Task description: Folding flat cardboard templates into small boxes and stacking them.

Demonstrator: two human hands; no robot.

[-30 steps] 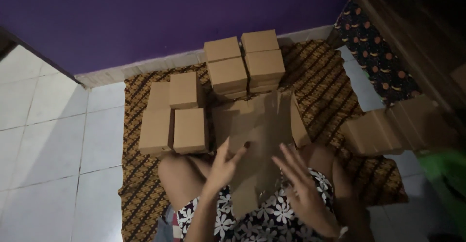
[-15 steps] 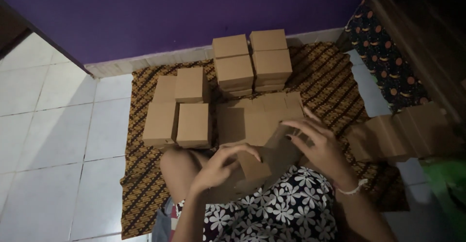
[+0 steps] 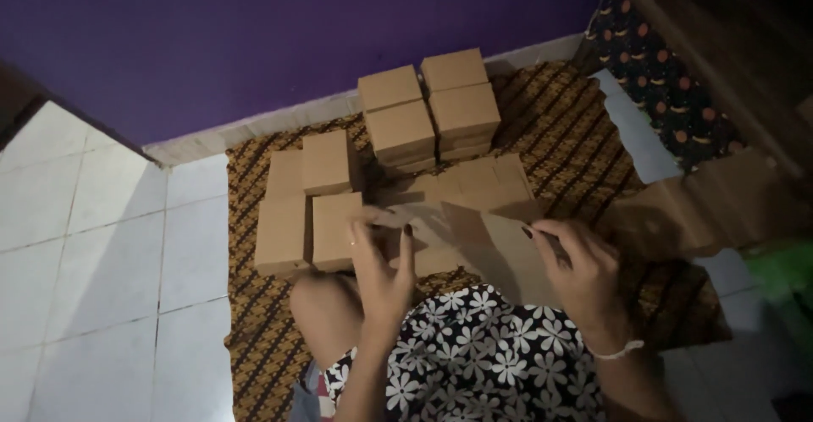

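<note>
A half-folded brown cardboard box (image 3: 474, 210) lies across my lap, its flaps sticking out. My left hand (image 3: 381, 274) pinches a flap at the box's left end. My right hand (image 3: 580, 274) grips a side panel at the right end. I sit on a patterned brown mat (image 3: 262, 354) in a flower-print garment (image 3: 483, 358). Just left of my left hand lie folded brown boxes (image 3: 309, 206) in a low cluster. Two taller stacks of folded boxes (image 3: 432, 109) stand behind the box I hold.
Flat cardboard sheets (image 3: 703, 210) lie at the right on the mat's edge. A purple wall (image 3: 254, 41) runs along the back. White floor tiles (image 3: 93, 253) spread to the left. A dark patterned cloth (image 3: 669, 92) and something green (image 3: 783, 282) sit at the right.
Both hands went from spread open above the cardboard to gripping it. The box has been folded lower and narrower, and my right hand has shifted to its right end.
</note>
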